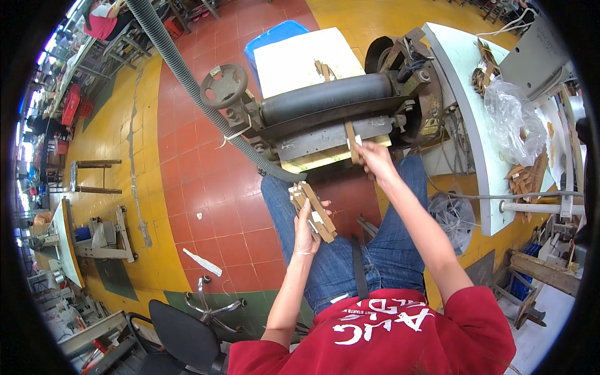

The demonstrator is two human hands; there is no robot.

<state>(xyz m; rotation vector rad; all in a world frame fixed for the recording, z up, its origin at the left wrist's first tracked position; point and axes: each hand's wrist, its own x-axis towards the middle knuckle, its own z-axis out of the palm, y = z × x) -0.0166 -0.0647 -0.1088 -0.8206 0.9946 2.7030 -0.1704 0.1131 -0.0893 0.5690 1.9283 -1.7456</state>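
While the left hand (304, 230) cradles a stack of brown strips (320, 217), the right hand (376, 159) holds a single strip (350, 136) before the dark roller (325, 100).
Left fingers are closed round the stack above the lap, seemingly to hold it together within easy reach; right fingers pinch the single strip towards its near end, its far end over the metal plate (306, 145), perhaps for clearance.

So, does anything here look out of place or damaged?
Yes: a long white strip and a small white scrap lie loose on the red tiled floor, like dropped litter. A jagged grey line runs through the yellow tiles, perhaps a crack or repair.
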